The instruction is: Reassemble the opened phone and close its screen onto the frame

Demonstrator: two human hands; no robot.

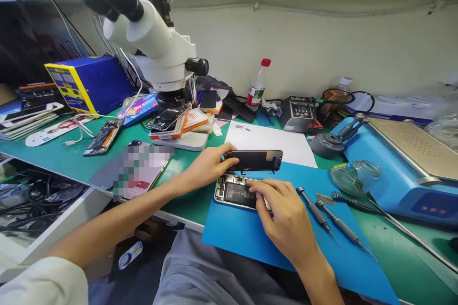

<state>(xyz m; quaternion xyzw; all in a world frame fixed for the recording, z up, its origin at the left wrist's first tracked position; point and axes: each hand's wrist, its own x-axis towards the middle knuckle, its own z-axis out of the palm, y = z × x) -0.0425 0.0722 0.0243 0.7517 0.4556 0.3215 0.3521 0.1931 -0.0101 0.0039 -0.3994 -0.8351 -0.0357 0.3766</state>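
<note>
My left hand (213, 164) pinches one end of a black phone screen (255, 160) between thumb and fingers. The screen is tipped up on its long side, just behind the opened phone body (219, 194). Small dark flex tabs hang from its lower edge. Inside the phone body lies a black battery (236, 194), with metal parts at the left end. My right hand (281, 205) is curled over the body's right end, index fingertip and thumb touching the inside. That end is hidden under the hand. The body rests on a blue mat (232, 228).
To the right lie two screwdrivers (320, 214), a glass jar (354, 176) and a blue machine (393, 176). A microscope (153, 43) stands at the back left, near a dismantled phone (103, 137). A bottle (256, 86) stands behind white paper (272, 138). An open drawer (71, 221) is at lower left.
</note>
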